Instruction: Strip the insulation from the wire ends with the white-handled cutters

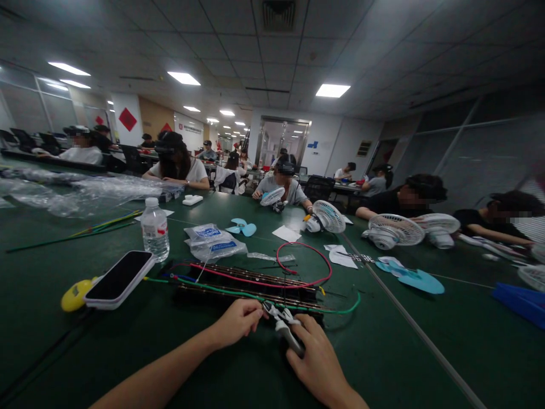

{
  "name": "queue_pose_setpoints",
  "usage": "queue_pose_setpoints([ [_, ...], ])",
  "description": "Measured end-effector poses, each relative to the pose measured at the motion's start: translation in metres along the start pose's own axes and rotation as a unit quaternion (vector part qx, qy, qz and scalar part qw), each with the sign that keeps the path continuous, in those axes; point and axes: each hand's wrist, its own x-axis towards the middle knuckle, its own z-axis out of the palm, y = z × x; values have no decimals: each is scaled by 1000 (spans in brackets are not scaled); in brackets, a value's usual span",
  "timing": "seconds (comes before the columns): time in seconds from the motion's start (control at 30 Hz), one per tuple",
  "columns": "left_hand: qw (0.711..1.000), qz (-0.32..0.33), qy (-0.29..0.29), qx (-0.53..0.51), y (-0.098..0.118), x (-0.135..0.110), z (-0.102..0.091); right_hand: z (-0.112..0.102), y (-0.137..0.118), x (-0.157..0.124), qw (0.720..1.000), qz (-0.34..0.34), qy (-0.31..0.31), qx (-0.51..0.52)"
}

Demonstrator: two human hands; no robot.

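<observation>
In the head view, my right hand (317, 355) is wrapped around the grey-and-white handles of a pair of cutting pliers (288, 334). The pliers' jaws point up and left toward my left hand (238, 322). My left fingertips are pinched together beside those jaws; what they hold is too small to make out. Just beyond both hands lies a long black assembly with metal strips (251, 289). Along it run a green wire (225, 288) and a red wire (251, 279), which loops up at the right. A thin dark strip stands up near the jaws.
Left of the assembly are a phone (119, 279) resting by a yellow object (76, 295), and a water bottle (155, 232). Plastic bags (215, 243) and blue fan blades (242, 228) lie beyond. White fan heads (394, 230) stand at right, near several seated people.
</observation>
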Motion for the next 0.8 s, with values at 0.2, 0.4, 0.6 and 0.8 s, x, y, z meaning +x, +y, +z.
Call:
queue_pose_setpoints([
  [0.2, 1000, -5, 1, 5, -4, 3, 2, 3, 1, -1, 1000, -4, -5, 11],
  [0.4, 1000, 6, 3, 7, -3, 2, 2, 4, 1, -2, 1000, -1, -9, 16],
  [0.6, 1000, -15, 7, 3, -4, 3, 4, 3, 0, -1, 999, 12, -25, 15],
  [0.8, 1000, -25, 12, -5, -4, 3, 4, 4, -2, -2, 999, 17, -35, 15],
])
